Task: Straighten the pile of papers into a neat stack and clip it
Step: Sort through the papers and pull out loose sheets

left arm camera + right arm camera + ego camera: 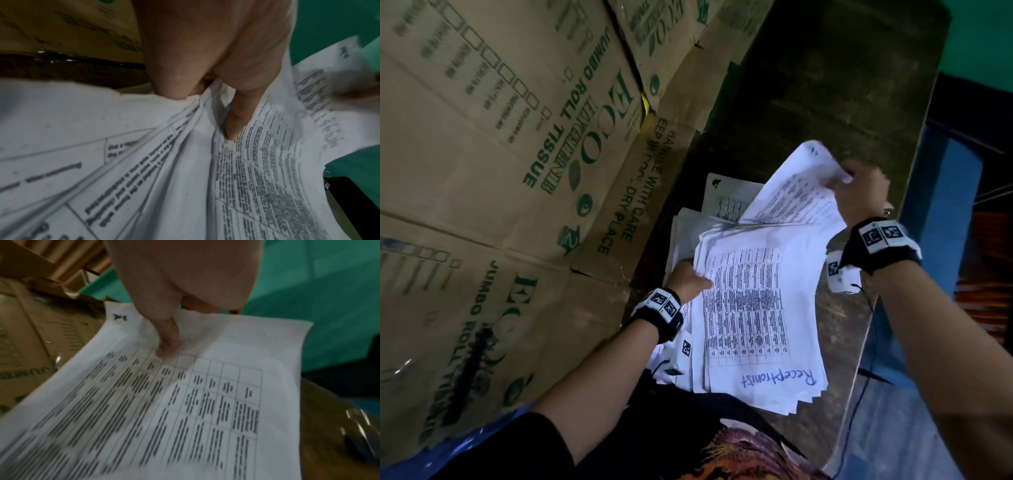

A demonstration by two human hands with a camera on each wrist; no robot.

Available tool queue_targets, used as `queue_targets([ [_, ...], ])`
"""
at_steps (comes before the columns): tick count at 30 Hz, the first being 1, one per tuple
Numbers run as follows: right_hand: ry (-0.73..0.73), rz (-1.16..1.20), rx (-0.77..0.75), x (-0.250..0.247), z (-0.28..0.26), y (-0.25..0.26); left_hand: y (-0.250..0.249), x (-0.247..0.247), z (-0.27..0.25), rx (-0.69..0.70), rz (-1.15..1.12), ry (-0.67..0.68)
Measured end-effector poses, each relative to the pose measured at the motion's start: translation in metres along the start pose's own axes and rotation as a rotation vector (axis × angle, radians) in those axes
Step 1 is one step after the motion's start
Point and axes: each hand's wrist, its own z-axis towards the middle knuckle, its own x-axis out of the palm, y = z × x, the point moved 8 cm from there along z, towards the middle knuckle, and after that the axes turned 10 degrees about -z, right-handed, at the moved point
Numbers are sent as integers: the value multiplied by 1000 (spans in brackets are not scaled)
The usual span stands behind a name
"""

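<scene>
A loose pile of printed white papers (750, 308) lies on a dark wooden table (825, 85); the top page bears blue handwriting. My left hand (688, 277) grips the pile's left edge, and the left wrist view shows its thumb (236, 116) on top of the fanned sheets (144, 162). My right hand (859, 192) pinches the far end of a single sheet (798, 192) and holds it raised above the pile. In the right wrist view its thumb (166, 344) presses on that sheet (185, 402). A dark object with shiny metal arms (362, 443), apparently a binder clip, lies on the table.
Large cardboard boxes (500, 137) stand tight against the table's left side. Another printed sheet (726, 195) lies behind the pile. A black cable (866, 359) hangs past the table's right edge. A green wall (979, 34) is beyond the table.
</scene>
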Motion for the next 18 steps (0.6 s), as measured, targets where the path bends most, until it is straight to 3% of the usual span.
queue_targets([
  [4, -328, 146, 18, -72, 0, -12, -4, -6, -4, 30, 18, -90],
  [10, -486, 226, -227, -166, -32, 0, -17, -11, -15, 91, 33, -163],
  [12, -418, 238, -280, -192, -54, 9, -19, -12, -17, 76, 54, -146],
  [15, -137, 323, -335, -207, -88, 26, -16, -12, -15, 64, 20, -108],
  [18, -33, 179, -514, -199, -112, 49, -13, -14, -18, 34, 5, -118],
])
